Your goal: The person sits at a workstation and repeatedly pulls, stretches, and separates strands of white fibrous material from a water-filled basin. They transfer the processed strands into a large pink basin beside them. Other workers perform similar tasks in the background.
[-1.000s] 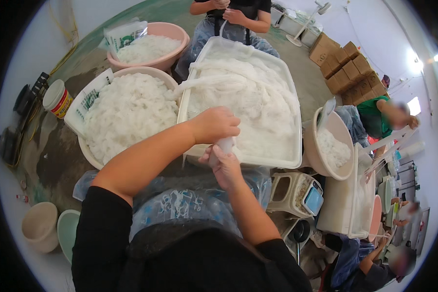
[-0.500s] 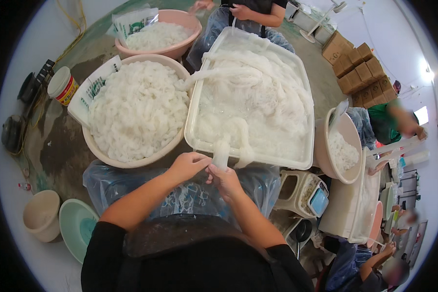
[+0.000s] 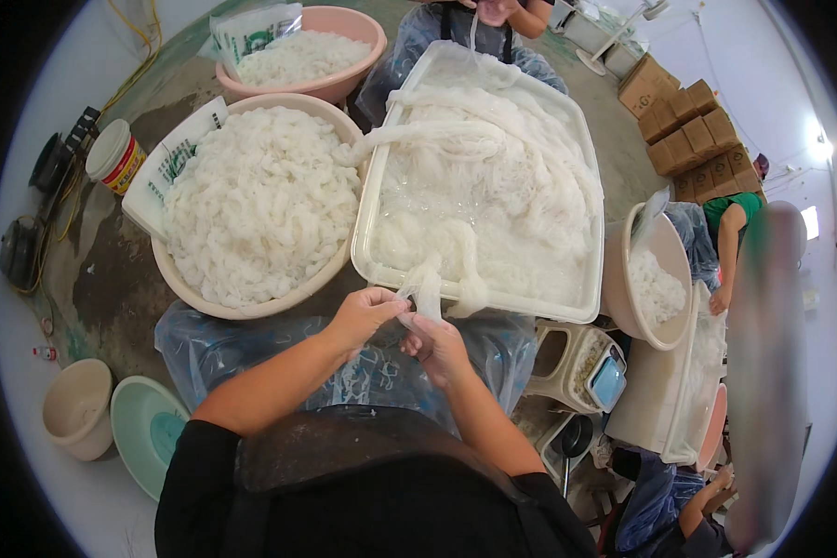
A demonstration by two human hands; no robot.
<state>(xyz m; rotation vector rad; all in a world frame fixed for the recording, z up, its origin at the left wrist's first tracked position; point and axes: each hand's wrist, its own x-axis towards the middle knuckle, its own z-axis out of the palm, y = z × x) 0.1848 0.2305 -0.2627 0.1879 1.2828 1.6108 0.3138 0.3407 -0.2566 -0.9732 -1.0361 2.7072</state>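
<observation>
Both hands have come back toward my chest since a second ago, when the left one reached over the tray rim; now they sit close together just below the tray's near edge. My left hand [image 3: 367, 312] pinches the end of a white noodle strand [image 3: 428, 290] between thumb and fingertips, and my right hand [image 3: 440, 346] is curled shut around the same strand just beside it. The strand is pale, wet-looking and ribbon-like, and it loops up over the rim into the white tray [image 3: 374, 195], where it joins a heap of the same translucent noodles lying in long coils. Under my hands a crumpled clear plastic sheet [image 3: 223, 349] covers my lap.

To the left of the tray, touching it, a wide beige basin [image 3: 195, 293] is piled with shorter white noodle bundles, and a printed bag [image 3: 163, 177] leans on its far rim. Farther off, a pink basin [image 3: 344, 86] holds more noodles. Right of the tray, a scale [image 3: 591, 367] sits below another basin [image 3: 623, 307] partly filled with noodles. At my lower left a cream bowl [image 3: 76, 409] and a green bowl [image 3: 144, 437] rest on the floor.
</observation>
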